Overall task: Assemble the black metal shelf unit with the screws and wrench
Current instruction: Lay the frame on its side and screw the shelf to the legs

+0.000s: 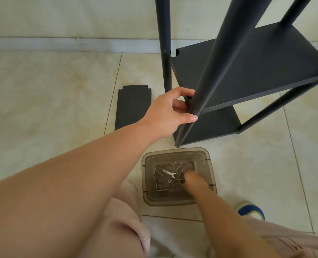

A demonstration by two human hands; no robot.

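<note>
A person's left hand (170, 110) grips a post (209, 75) of the black metal shelf unit (257, 71) on the tiled floor (52, 90), while the blurred right hand (191, 178), grip unclear, reaches into a plastic tray (209, 164) holding one wrench (170, 173) and several screws (161, 190). Holding the post steady seems wise while fishing out hardware. Two shelves are fitted; one spare panel (132, 107) lies nearby.

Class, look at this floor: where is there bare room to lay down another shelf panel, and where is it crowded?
Bare tiles lie left of the loose panel, up to the wall. It is crowded between the shelf unit, the tray and the person's legs.
</note>
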